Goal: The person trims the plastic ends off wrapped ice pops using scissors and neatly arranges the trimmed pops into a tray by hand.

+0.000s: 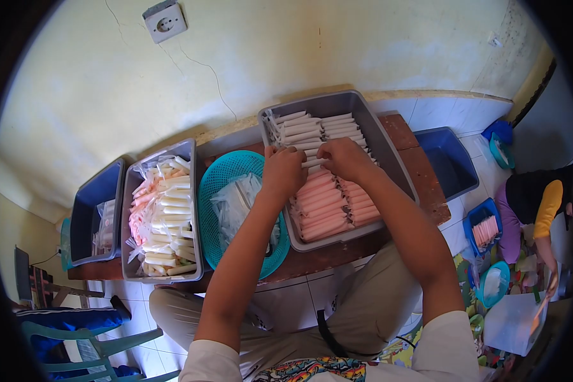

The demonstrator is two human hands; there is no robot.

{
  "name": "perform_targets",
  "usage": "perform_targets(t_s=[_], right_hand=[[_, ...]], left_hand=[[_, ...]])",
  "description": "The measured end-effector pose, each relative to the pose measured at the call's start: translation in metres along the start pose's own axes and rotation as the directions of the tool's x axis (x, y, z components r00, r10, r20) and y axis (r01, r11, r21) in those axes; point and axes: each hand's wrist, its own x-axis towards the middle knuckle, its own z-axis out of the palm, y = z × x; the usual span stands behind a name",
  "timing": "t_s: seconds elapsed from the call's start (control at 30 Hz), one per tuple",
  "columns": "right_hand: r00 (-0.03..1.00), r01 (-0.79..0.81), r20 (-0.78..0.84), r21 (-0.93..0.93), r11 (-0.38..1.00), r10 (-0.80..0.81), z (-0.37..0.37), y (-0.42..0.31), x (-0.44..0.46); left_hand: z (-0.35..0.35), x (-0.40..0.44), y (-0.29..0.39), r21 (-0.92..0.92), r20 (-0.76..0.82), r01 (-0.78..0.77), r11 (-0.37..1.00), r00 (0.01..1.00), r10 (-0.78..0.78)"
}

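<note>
My left hand (285, 169) and my right hand (345, 159) meet over the middle of a large grey tub (401, 172). Fingers of both hands are closed on a white filled plastic tube (312, 163), one hand near each end. Under and beyond it lie rows of similar white tubes (299, 130) in two columns. Rows of pink filled tubes (318, 207) fill the near part of the tub. My fingertips are partly hidden, and so are the tubes directly beneath my hands.
Left of the tub, a turquoise basket (207, 191) holds clear plastic bags, beside a grey tub (195, 223) of bagged white and pink tubes and a dark blue tub (83, 216). All stand on a wooden bench (420, 165). A person (522, 204) is at the right, by a blue basin (498, 213).
</note>
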Motion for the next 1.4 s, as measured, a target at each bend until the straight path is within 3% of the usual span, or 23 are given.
perform_targets(t_s=[0.37,0.5,0.7,0.8,0.9,0.97,1.03,1.07,1.17,1.2,1.27,1.3,1.37,1.4], right_hand=[[0.997,-0.021,0.07,-0.137,0.99,0.031,0.009,0.002,-0.001],[0.997,0.065,0.044,-0.167,0.984,-0.059,0.013,0.005,0.0],[0.998,0.047,0.058,-0.196,0.98,-0.036,0.011,0.004,-0.001],[0.998,0.056,0.038,-0.212,0.976,-0.049,0.007,0.003,-0.004],[0.999,0.047,0.031,-0.19,0.981,-0.041,0.001,0.001,-0.005],[0.999,0.038,0.013,-0.183,0.982,-0.036,-0.001,-0.001,-0.005],[1.0,0.028,-0.004,-0.176,0.984,-0.029,-0.003,-0.004,-0.006],[1.0,0.025,-0.011,-0.138,0.99,-0.026,-0.005,-0.005,-0.006],[0.997,0.066,-0.031,-0.022,0.998,-0.067,-0.013,-0.008,-0.009],[0.993,0.111,-0.044,0.055,0.992,-0.108,-0.016,-0.011,-0.009],[0.988,0.144,-0.071,0.108,0.984,-0.137,-0.02,-0.017,-0.01],[0.982,0.174,-0.098,0.16,0.972,-0.16,-0.023,-0.024,-0.011],[0.982,0.177,-0.104,0.243,0.954,-0.156,-0.027,-0.039,-0.014],[0.983,0.177,-0.109,0.324,0.93,-0.149,-0.028,-0.048,-0.015]], left_hand=[[0.008,0.007,-0.001,0.203,0.149,-0.015,0.979,0.989,-0.016],[0.01,0.007,-0.002,0.216,0.15,-0.019,0.976,0.989,-0.014],[0.006,0.007,-0.002,0.177,0.134,-0.027,0.984,0.991,0.003],[0.002,0.005,-0.001,0.062,0.107,0.02,0.998,0.994,-0.027],[0.004,0.002,-0.004,-0.06,-0.027,-0.004,0.998,1.0,0.003],[0.001,0.001,-0.004,-0.267,-0.153,-0.046,0.963,0.988,0.004],[0.001,0.003,-0.008,-0.361,-0.175,-0.048,0.931,0.984,-0.017],[0.002,0.003,-0.009,-0.453,-0.194,-0.054,0.89,0.98,-0.04],[-0.003,0.001,-0.011,-0.502,-0.269,-0.106,0.858,0.962,-0.039],[-0.007,-0.002,-0.009,-0.502,-0.271,-0.106,0.859,0.962,-0.04],[-0.014,-0.007,-0.006,-0.696,-0.145,0.057,0.715,0.965,-0.219],[-0.016,-0.008,-0.006,-0.696,-0.147,0.058,0.716,0.964,-0.221],[-0.019,-0.008,-0.008,-0.835,-0.11,0.07,0.546,0.951,-0.29],[-0.023,-0.009,-0.007,-0.834,-0.113,0.069,0.547,0.95,-0.293]])
